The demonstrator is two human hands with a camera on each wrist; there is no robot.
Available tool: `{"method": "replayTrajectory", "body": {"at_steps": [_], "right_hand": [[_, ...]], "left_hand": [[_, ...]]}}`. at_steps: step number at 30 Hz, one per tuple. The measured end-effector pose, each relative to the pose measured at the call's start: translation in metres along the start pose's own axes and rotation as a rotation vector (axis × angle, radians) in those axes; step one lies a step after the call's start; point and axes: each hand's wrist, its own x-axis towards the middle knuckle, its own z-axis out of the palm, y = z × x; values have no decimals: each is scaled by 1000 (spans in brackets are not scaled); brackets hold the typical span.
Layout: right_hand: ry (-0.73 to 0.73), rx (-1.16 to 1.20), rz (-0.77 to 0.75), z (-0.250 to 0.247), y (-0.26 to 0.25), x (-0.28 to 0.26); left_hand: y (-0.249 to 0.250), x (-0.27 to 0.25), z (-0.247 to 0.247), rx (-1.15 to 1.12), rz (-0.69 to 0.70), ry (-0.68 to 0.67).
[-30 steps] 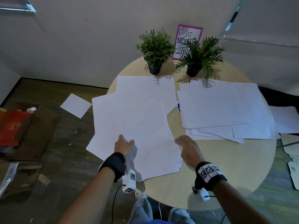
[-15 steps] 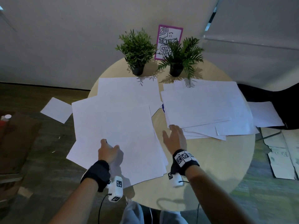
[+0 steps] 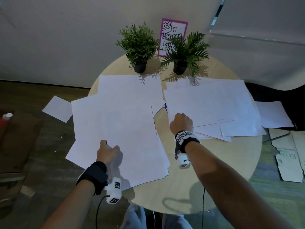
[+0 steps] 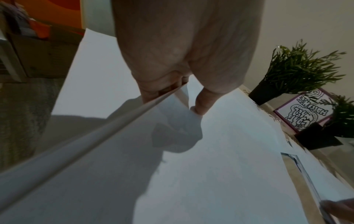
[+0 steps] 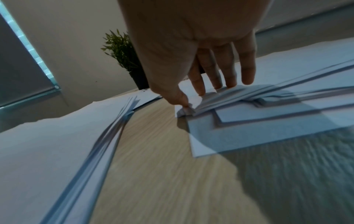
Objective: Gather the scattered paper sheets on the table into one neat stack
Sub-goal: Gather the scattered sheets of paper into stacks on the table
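White paper sheets lie in two loose piles on the round wooden table (image 3: 206, 171). My left hand (image 3: 109, 150) grips the left pile (image 3: 118, 123) at its near left edge, which overhangs the table. In the left wrist view the thumb (image 4: 199, 106) lies on top and the fingers curl under the lifted edge. My right hand (image 3: 181, 123) is at the near left corner of the right pile (image 3: 211, 103). In the right wrist view its thumb (image 5: 182, 101) pinches the raised corner against the fingertips (image 5: 229, 81) on top of the fanned sheets (image 5: 268, 112).
Two potted plants (image 3: 138, 45) (image 3: 184, 50) and a purple-framed card (image 3: 173, 30) stand at the table's far edge. One sheet (image 3: 57, 108) lies on the floor at left, another (image 3: 274, 114) off the table at right. Flattened cardboard (image 3: 290, 156) lies on the floor at right.
My right hand left the left pile's right edge, crossed the bare strip of table and took the right pile's near left corner. My left hand kept its hold.
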Motion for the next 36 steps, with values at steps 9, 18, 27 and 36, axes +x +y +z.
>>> {"method": "replayTrajectory", "body": {"at_steps": [9,18,27,36], "right_hand": [[-3,-94,-52,2,2,-4],[7,-299,-238,-4,12,-8],[444,109,-404,-21,4,-64],[378,132,-907,60,11,-170]], "left_hand": [[0,0,-1,-3,-5,-19],[-2,-1,-1,7,17,-6],[-10,3,-9,-213,21,-43],[-22,16,-23,-492,-175,-166]]}}
